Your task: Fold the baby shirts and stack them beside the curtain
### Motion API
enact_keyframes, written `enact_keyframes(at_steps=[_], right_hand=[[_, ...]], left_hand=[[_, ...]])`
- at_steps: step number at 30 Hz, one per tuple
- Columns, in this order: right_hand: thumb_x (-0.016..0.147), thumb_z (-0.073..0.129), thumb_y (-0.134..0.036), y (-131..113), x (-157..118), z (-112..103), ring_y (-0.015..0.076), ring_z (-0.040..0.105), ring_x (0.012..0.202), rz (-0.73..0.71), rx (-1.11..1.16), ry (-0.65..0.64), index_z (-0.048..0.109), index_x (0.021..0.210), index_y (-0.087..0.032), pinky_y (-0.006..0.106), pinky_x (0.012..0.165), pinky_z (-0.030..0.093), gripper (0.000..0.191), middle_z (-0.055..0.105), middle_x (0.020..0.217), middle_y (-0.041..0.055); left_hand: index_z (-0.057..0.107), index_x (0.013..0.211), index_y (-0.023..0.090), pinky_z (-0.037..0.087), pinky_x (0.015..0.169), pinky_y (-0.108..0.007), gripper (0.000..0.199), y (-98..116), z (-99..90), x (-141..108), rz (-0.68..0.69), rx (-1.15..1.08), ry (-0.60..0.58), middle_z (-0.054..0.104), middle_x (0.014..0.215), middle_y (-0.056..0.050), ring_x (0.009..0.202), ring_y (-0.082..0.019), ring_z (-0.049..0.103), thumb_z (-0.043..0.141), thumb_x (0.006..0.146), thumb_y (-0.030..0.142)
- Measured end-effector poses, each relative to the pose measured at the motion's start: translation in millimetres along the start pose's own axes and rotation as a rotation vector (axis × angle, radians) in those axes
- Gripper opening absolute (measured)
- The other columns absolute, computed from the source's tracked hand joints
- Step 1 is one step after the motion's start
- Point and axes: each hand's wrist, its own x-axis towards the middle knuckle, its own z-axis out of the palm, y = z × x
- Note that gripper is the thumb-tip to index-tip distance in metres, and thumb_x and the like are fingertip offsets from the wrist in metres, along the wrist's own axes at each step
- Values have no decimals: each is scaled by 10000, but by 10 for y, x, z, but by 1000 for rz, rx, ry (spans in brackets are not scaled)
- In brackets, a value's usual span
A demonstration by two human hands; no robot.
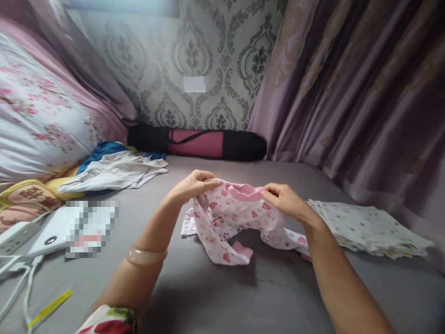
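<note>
A small white long-sleeved top (239, 211) with pink heart prints and a pink neckband hangs between my two hands in the middle of the head view. My left hand (196, 185) pinches it at the shoulder, left of the neck opening. At the right side of the neckband, my right hand (283, 199) grips the cloth between thumb and fingers. One sleeve with a pink cuff dangles toward me, and the other trails to the right, partly behind my right forearm. The lower part of the top droops onto the grey sheet (278, 297).
Right lies a folded white printed cloth (368, 227). Left are a crumpled pale garment (118, 169), a white device (57, 229), a power strip (17, 239) with cables and a yellow strip (50, 308). A black and maroon roll bag (196, 143) rests along the wall.
</note>
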Motion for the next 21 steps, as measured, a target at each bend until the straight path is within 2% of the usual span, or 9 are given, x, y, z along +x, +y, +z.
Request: enact_keyframes(at_steps=[4, 7, 9, 14, 19, 21], right_hand=[[822, 505, -320, 79, -59, 82, 145, 546, 624, 29, -100, -82, 670, 784, -181, 247, 558, 390, 219, 636, 677, -3], [772, 513, -228, 139, -111, 101, 143, 568, 624, 53, -97, -155, 677, 856, -186, 241, 557, 411, 189, 649, 698, -8], [761, 530, -207, 159, -107, 137, 149, 601, 669, 38, -48, -156, 670, 905, -192, 247, 591, 447, 201, 680, 786, 6], [813, 571, -259, 146, 30, 364, 178, 646, 879, -61, 46, -45, 644, 1038, -201, 284, 749, 501, 245, 698, 1001, 53], [745, 552, -114, 13, 118, 512, 145, 625, 850, -190, -79, -162, 638, 1074, -225, 249, 740, 459, 358, 683, 1032, 23], [744, 551, -103, -46, 131, 537, 150, 610, 866, -246, -125, -143, 648, 1037, -226, 253, 752, 441, 332, 675, 1013, 16]], left_hand=[[640, 706, 150, 307, 455, -189, 343, -281, 180, 41, 35, -136, 62, 557, 593, 13, 500, -74, 461, 709, 737, 485], [639, 740, 150, 348, 486, -201, 372, -498, 302, 79, -7, -273, 52, 580, 623, -4, 526, -91, 488, 719, 724, 513], [651, 771, 147, 379, 508, -213, 385, -589, 354, 92, -37, -329, 42, 605, 648, -20, 551, -109, 520, 730, 712, 520], [656, 740, 147, 403, 540, -216, 367, -641, 407, 85, -50, -422, -14, 619, 638, -4, 552, -109, 551, 760, 688, 495], [671, 724, 134, 384, 515, -203, 357, -648, 421, 89, -54, -455, -48, 603, 594, 7, 509, -89, 531, 773, 681, 473], [663, 720, 136, 391, 516, -200, 347, -666, 418, 100, -58, -475, -52, 600, 591, 11, 508, -87, 529, 775, 684, 462]])
